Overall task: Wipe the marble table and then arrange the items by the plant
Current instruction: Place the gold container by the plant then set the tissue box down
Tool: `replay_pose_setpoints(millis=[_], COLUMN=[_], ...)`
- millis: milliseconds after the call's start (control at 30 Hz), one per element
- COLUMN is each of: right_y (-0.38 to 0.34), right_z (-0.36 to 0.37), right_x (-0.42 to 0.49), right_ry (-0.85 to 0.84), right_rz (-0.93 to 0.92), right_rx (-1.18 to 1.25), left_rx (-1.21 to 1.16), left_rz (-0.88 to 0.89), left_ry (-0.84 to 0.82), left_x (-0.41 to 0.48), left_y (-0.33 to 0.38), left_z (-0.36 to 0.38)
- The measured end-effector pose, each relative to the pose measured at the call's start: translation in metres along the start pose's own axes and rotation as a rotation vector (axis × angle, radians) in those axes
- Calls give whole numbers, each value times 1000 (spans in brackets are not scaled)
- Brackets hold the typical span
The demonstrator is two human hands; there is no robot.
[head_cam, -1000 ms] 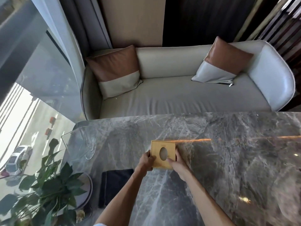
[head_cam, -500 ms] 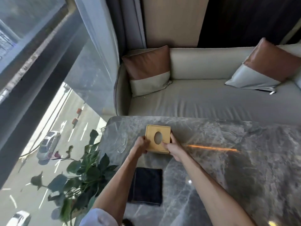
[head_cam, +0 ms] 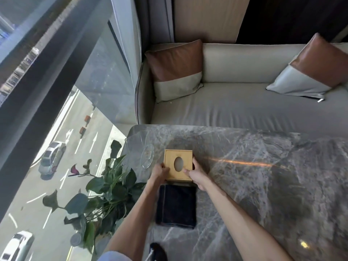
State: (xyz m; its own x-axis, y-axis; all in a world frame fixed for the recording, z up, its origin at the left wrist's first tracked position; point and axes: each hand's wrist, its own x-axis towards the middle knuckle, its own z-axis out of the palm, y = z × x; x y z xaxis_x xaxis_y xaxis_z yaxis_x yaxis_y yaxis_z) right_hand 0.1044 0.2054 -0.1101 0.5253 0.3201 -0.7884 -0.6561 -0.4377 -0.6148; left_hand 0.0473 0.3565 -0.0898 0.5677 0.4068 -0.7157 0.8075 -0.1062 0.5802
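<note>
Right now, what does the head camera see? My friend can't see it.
Two hands, left hand and right hand, hold a wooden box on a marble table. A dark cloth lies nearer, a plant left, a sofa behind.

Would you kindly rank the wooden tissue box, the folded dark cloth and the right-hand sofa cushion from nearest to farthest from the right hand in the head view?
1. Wooden tissue box: gripped by the right hand.
2. Folded dark cloth: just below the hand, on the table.
3. Right-hand sofa cushion: far across, on the sofa.
</note>
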Motion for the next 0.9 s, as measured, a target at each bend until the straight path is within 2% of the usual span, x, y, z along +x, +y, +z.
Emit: replay_pose_setpoints(millis=[433,900], right_y=[-7,-14], right_z=[-1,-2], right_x=[-14,-28], right_ry=[-18,29], right_rz=[29,-8], right_rx=[20,-4], left_rx=[20,-121], left_rz=[-3,58], left_ry=[-30,-18], left_x=[2,-6], left_y=[-5,-12], left_z=[-4,1])
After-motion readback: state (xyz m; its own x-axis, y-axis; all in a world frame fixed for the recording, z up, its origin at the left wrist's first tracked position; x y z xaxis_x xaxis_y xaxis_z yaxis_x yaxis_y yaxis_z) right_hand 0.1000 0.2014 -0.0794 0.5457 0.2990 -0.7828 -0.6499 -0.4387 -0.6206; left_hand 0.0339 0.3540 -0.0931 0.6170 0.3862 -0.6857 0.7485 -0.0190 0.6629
